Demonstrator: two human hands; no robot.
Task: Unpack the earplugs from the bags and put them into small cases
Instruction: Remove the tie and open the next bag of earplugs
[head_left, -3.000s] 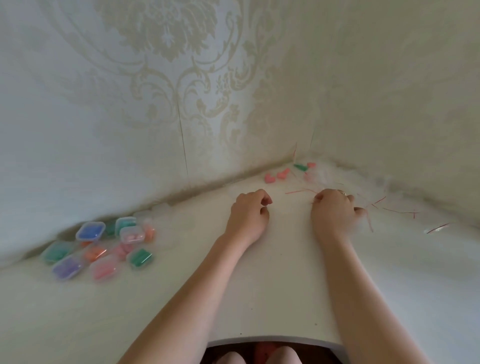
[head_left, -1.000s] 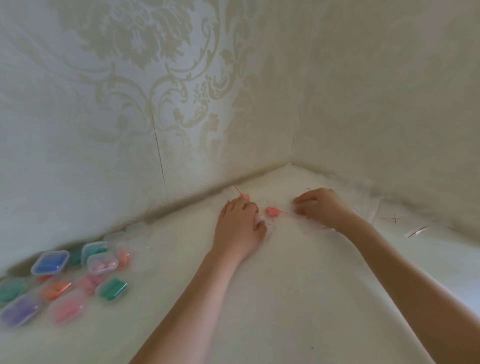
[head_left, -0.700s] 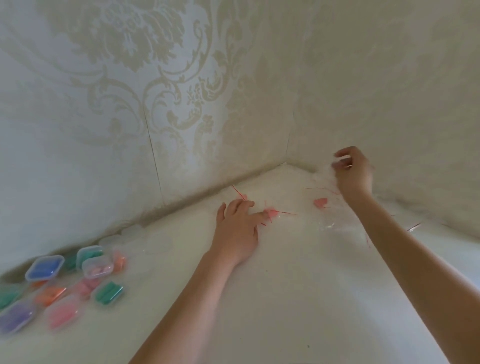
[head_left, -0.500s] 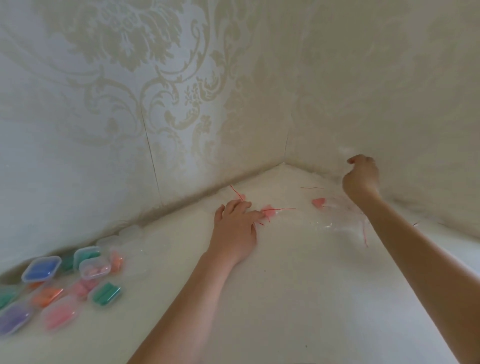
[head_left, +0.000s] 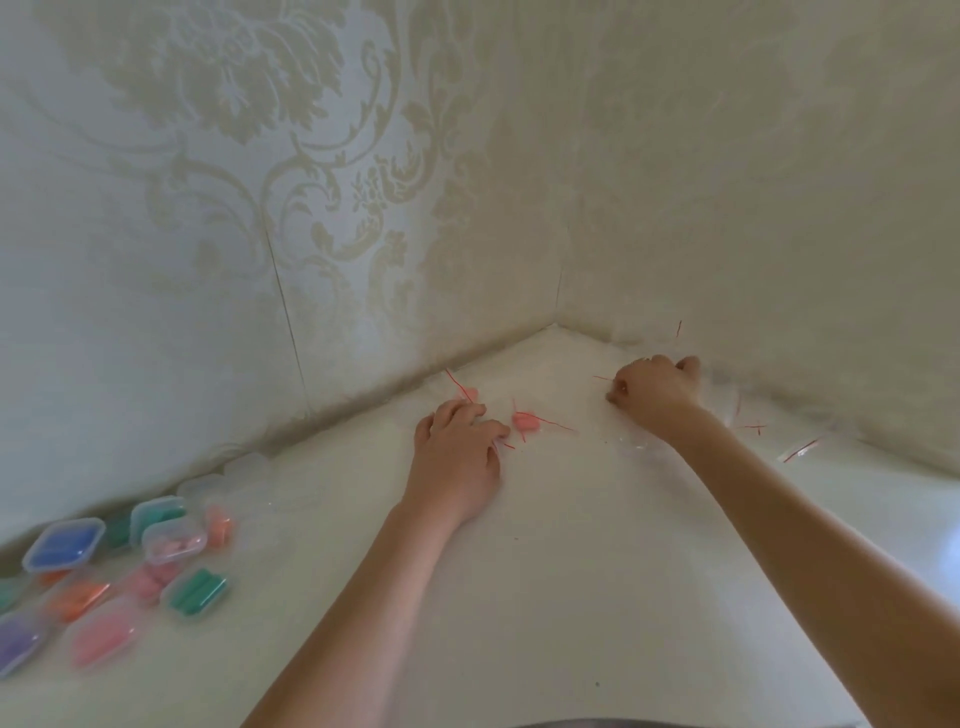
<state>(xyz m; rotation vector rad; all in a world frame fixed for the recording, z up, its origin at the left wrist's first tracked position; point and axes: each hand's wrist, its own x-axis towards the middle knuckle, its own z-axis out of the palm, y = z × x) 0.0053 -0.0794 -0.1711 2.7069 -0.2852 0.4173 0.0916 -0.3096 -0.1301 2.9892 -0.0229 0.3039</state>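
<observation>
One pink earplug (head_left: 525, 421) just right of left hand (head_left: 457, 457), flat, released | right hand (head_left: 655, 396) grip: cannot tell

I see my left hand (head_left: 457, 457) lying flat at frame centre, fingertips beside a pink earplug (head_left: 527, 422) in clear bags (head_left: 550, 415). My right hand (head_left: 655, 392), fingers curled, is at centre right near the wall corner. Small cases (head_left: 156, 561) cluster at lower left.
</observation>
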